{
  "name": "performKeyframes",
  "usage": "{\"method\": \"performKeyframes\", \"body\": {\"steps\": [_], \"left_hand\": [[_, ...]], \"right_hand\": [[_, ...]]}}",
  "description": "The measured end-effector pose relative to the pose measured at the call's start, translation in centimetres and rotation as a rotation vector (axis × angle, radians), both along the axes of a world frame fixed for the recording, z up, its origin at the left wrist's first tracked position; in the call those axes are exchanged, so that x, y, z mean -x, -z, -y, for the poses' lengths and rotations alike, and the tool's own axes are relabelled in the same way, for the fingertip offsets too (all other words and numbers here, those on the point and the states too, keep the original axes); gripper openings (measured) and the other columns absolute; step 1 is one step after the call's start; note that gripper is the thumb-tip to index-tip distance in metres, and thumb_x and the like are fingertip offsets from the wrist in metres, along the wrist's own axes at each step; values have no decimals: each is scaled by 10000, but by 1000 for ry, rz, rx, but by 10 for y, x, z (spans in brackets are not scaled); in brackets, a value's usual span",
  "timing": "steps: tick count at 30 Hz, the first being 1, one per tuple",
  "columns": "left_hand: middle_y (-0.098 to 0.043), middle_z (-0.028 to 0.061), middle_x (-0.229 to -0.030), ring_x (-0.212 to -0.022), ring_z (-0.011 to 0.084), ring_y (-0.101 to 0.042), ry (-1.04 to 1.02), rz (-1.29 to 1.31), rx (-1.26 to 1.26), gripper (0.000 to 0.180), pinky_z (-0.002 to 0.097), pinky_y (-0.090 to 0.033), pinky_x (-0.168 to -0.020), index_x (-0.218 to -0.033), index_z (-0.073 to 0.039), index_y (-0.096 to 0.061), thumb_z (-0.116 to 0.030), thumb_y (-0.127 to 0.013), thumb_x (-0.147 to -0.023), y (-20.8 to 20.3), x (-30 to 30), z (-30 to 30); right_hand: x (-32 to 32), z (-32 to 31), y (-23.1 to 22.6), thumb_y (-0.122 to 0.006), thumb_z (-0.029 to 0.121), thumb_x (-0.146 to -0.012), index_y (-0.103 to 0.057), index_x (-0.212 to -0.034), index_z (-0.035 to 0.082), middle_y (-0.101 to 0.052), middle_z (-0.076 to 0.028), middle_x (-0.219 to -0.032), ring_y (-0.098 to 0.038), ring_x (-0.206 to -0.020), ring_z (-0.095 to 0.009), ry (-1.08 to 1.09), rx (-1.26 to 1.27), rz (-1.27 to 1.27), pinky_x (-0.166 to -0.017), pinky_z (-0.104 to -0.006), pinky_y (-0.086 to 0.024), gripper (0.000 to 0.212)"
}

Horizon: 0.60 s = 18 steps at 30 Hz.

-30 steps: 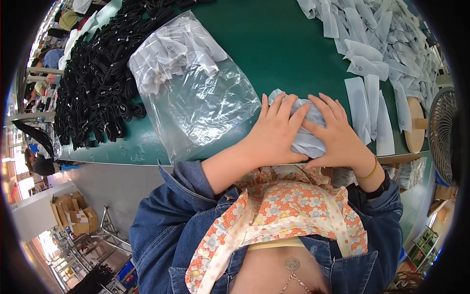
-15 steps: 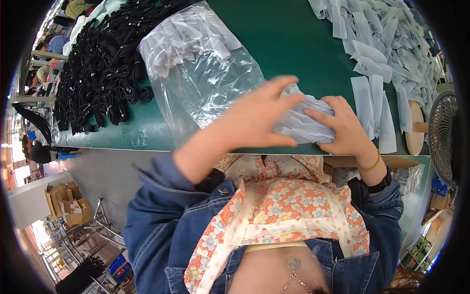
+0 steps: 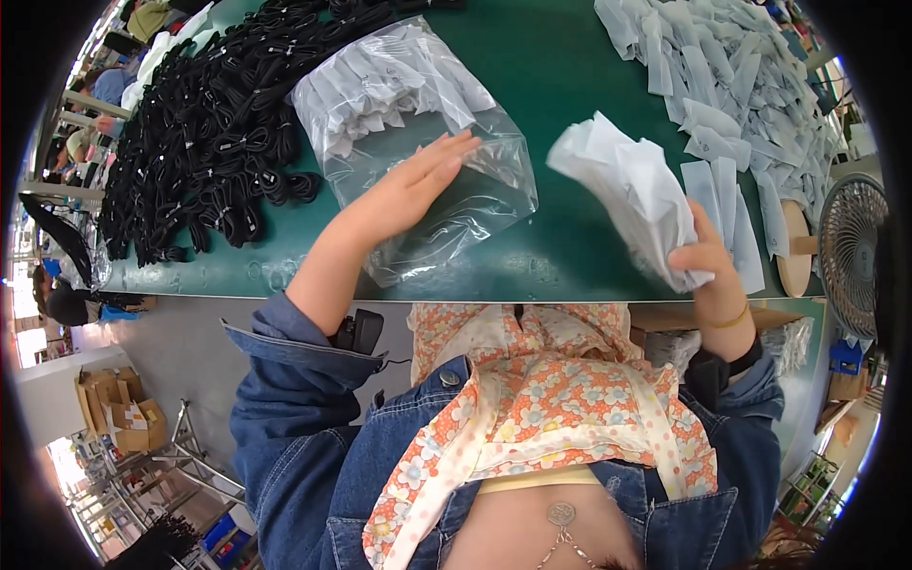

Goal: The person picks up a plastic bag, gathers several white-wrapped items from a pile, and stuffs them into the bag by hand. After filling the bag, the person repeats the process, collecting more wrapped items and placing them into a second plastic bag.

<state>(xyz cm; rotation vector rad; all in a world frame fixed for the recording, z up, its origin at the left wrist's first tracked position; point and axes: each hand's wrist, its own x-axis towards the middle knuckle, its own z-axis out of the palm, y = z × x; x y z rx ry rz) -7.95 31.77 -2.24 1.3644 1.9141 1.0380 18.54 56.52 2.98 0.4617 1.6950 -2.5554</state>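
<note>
A bundle of whitish, translucent flat packets [image 3: 635,190] is raised above the table, with my right hand [image 3: 708,255] closed around its lower end. Its far end fans out to the left. My left hand [image 3: 413,195] lies over a large clear plastic bag [image 3: 446,228], fingers stretched out flat and fingertips by the bag's right part. Whether the fingers are on top of the film or under it, I cannot tell. Similar pale packets [image 3: 389,81] fill the far end of the bag; its near part is flat and wrinkled.
Coiled black cables [image 3: 218,133] are heaped at the left of the green table [image 3: 541,57]. A pile of pale packets [image 3: 750,95] covers the right side, with a few loose packets [image 3: 727,209] nearer me. A round wooden piece [image 3: 794,271] and a fan [image 3: 848,252] stand at the right edge.
My right hand has lifted the bundle off the table and tilted it. My left hand has moved left, away from the bundle, onto the bag, which has shifted slightly right.
</note>
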Motion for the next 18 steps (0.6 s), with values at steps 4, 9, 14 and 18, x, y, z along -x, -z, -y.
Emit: {"method": "performKeyframes", "body": {"steps": [4,9,14,18], "left_hand": [[-399,127,-1459,-1391,266,-299,-3,268,-25,468,420,-232,-1130,-1417,-111,-420,-341,-381,-1012,-19,0,-11],[-472,145,-1388,-1351,317,-354,-85,161,33,416,491,-226,-1120,-1347,-85,-497,-281,-424,-987,-55,-8,-14],[-512,160,-1333,-1312,330,-404,-284,-933,-124,365,571,-222,-1095,-1270,-93,-559,-232,-499,-937,-74,-42,-27],[-528,161,-1314,-1295,332,-426,-269,-1031,-211,378,577,-230,-1091,-1251,-93,-571,-227,-552,-898,-70,-59,-29]], "right_hand": [[33,64,5,-741,170,-610,-539,-1226,-39,-635,-89,-1042,-599,-921,-148,-235,108,-64,-831,-253,-450,681],[78,92,23,-704,221,-745,-520,-1228,-33,-629,-136,-1092,-641,-884,-199,-101,246,133,-822,-346,-524,576],[127,115,30,-680,292,-792,-523,-1243,2,-634,-106,-1052,-633,-827,-181,-7,-277,42,-732,-332,-513,559],[159,132,62,-648,334,-807,-553,-1225,43,-633,-134,-1044,-626,-848,-224,385,-1474,-149,-723,-365,-511,519]]}}
